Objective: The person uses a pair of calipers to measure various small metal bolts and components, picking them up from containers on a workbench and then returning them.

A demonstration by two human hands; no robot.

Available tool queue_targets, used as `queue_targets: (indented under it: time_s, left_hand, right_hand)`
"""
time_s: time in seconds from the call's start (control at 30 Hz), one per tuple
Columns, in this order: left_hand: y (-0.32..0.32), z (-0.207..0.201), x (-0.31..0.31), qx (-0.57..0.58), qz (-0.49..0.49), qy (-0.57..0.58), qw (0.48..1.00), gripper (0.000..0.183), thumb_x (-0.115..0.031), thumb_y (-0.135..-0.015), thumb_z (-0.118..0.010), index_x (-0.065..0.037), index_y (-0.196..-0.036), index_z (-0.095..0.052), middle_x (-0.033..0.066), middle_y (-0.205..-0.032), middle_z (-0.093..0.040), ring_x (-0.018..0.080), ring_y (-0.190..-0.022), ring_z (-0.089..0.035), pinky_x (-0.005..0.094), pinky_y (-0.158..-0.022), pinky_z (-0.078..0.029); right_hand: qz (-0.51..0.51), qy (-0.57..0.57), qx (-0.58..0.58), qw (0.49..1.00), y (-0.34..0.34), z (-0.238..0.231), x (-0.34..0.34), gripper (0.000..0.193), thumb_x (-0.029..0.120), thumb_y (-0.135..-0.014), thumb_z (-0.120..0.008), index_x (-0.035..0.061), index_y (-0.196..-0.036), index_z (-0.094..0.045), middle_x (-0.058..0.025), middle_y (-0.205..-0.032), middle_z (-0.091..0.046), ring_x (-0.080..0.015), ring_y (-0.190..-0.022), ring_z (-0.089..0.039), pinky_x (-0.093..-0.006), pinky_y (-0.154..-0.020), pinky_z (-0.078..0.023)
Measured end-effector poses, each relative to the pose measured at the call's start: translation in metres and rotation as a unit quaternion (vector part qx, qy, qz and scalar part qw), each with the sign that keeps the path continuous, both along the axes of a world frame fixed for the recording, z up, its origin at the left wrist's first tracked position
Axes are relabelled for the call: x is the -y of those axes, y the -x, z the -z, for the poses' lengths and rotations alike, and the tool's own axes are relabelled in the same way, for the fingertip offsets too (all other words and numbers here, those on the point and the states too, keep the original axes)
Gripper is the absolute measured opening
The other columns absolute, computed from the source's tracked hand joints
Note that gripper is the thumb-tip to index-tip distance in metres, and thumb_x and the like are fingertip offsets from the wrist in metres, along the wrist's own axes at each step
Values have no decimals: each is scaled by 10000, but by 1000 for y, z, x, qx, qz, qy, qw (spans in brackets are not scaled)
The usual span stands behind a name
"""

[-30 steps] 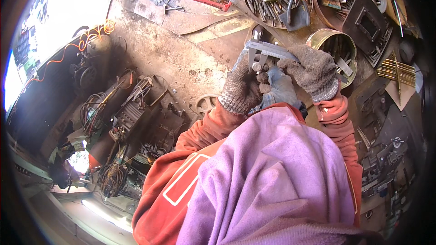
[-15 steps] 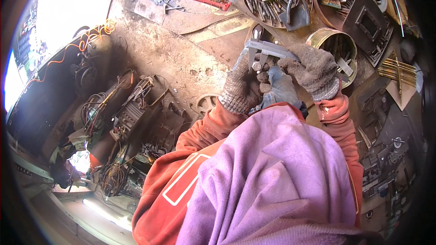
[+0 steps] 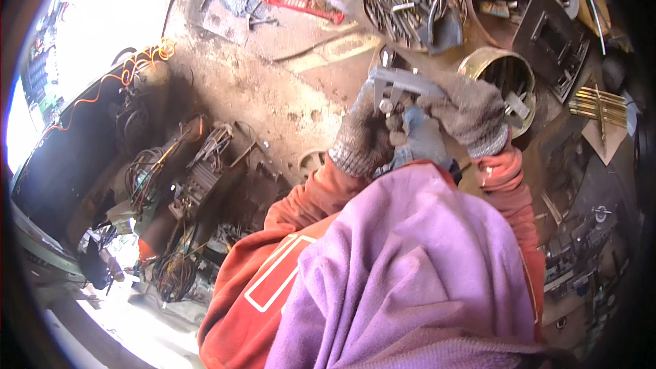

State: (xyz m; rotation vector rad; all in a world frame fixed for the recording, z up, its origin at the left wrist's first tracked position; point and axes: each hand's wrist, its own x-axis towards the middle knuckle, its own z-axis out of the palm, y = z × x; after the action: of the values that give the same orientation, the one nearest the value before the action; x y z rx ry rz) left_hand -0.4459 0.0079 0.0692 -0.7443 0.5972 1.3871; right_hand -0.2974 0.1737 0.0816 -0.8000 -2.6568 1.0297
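Note:
My right hand (image 3: 473, 111), in a grey-brown knit glove, is closed round the beam end of a metal vernier caliper (image 3: 408, 83). The caliper's jaws point toward me. My left hand (image 3: 362, 138), gloved alike, has its fingers curled round a small metal rod (image 3: 386, 106). Only the rod's bright, blunt end shows, at the caliper's jaws. Whether the jaws touch it I cannot tell. Both hands are close together above my blue trouser leg (image 3: 418, 135).
Beyond my hands stands a round pan of drill bits (image 3: 403, 10), beside a yellowish tin (image 3: 488, 61) of metal pieces. A dark welding mask (image 3: 550, 34) leans at the right. Farther left lies a red plastic basket (image 3: 301, 1). Machinery with coiled cables (image 3: 145, 174) fills the left.
The view has shifted slightly. The caliper has dipped a little and tilts a bit differently; both hands keep their grips.

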Motion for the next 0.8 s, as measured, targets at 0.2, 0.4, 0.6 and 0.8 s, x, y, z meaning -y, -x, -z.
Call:
queue_targets:
  time_s: [0.2,0.4,0.6,0.8]
  left_hand:
    - [3,47,19,85,-9,-105,991,442,-319,-932,-646,-74,-1287,-545,85,-1119,-628,196,-948,-645,376,-816,-578]
    - [22,12,-28,-16,38,-46,998,432,-274,-928,-639,-41,-1278,-543,109,-1103,-633,230,-964,-626,371,-863,-543]
    - [76,65,-46,-295,153,-43,942,385,-315,-928,-619,-25,-1179,-586,116,-930,-630,289,-851,-653,506,-721,-578]
    - [126,67,-93,-402,155,75,899,358,-123,-910,-600,55,-1220,-576,122,-844,-630,241,-682,-653,416,-607,-618]
  right_hand:
    - [106,-38,-9,994,0,-9,8,409,309,-753,-840,127,-1092,-703,-114,-906,-715,-330,-763,-686,-417,-664,-551]
    - [312,48,-33,948,-37,-7,4,345,344,-806,-850,53,-896,-687,-45,-699,-621,-169,-599,-567,-341,-565,-473]
    - [392,31,33,919,-77,3,14,358,317,-849,-808,19,-999,-678,-75,-737,-663,-188,-628,-613,-349,-604,-505]
    - [428,82,85,896,-106,29,39,434,206,-863,-758,-18,-1211,-628,-152,-1080,-676,-230,-838,-663,-357,-729,-538]
